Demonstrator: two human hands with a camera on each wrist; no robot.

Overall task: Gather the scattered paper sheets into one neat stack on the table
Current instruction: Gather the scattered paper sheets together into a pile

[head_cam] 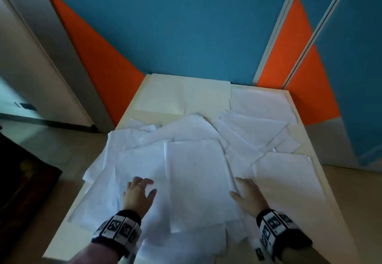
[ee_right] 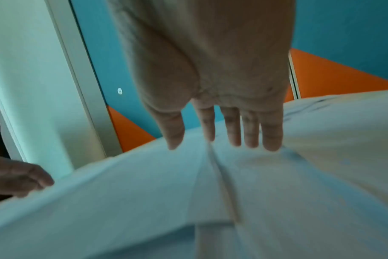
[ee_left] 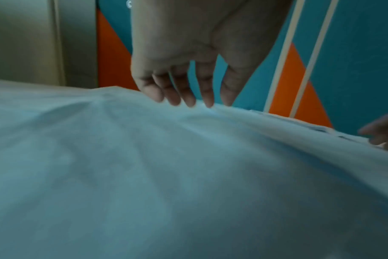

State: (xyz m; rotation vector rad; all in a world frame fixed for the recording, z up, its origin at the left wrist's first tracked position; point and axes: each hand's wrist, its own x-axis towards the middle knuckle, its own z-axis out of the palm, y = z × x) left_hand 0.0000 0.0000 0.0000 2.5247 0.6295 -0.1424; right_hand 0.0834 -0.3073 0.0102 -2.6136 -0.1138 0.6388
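Several white paper sheets (head_cam: 186, 135) lie scattered and overlapping across the near half of the cream table (head_cam: 165, 90). One thicker pile (head_cam: 198, 181) sits in the middle between my hands. My left hand (head_cam: 140, 191) is spread open, its fingertips (ee_left: 188, 101) touching the loose sheets (ee_left: 144, 166) left of that pile. My right hand (head_cam: 246, 191) lies open with straight fingers (ee_right: 250, 136) at the pile's right edge (ee_right: 213, 157), holding nothing. More sheets (head_cam: 264, 102) rest flat at the far right corner.
A blue and orange wall (head_cam: 186, 25) stands right behind the table's far edge. Some sheets overhang the table's left edge (head_cam: 95, 168). A dark object (head_cam: 22, 181) sits on the floor at left, near a pale door (head_cam: 31, 67).
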